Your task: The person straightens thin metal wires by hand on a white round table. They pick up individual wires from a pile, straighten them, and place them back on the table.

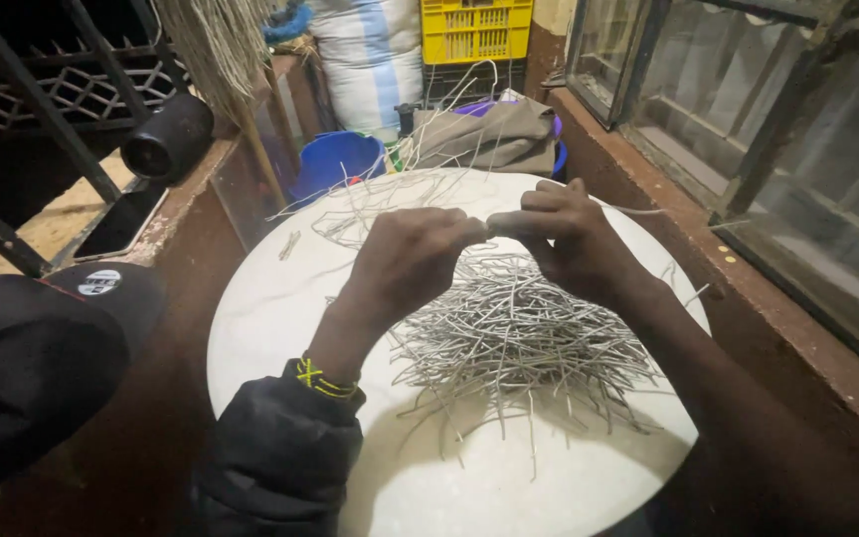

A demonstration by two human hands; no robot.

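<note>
A heap of thin pale grey strands (519, 338) lies on a round white tabletop (270, 328). My left hand (410, 254) and my right hand (564, 239) hover above the heap, fingertips meeting at the middle. Both pinch the same thin strand between thumb and fingers. The strand between them is mostly hidden by my fingers. A yellow and black band circles my left wrist, above a dark sleeve. More loose strands (370, 204) lie spread at the far side of the tabletop.
A black cap (42, 348) rests at the left. A black cylinder (166, 139) and a phone (121, 219) sit on the left ledge. Behind the table stand a blue bucket (335, 159), folded cloth (494, 134), a yellow crate (474, 30). Window frames line the right.
</note>
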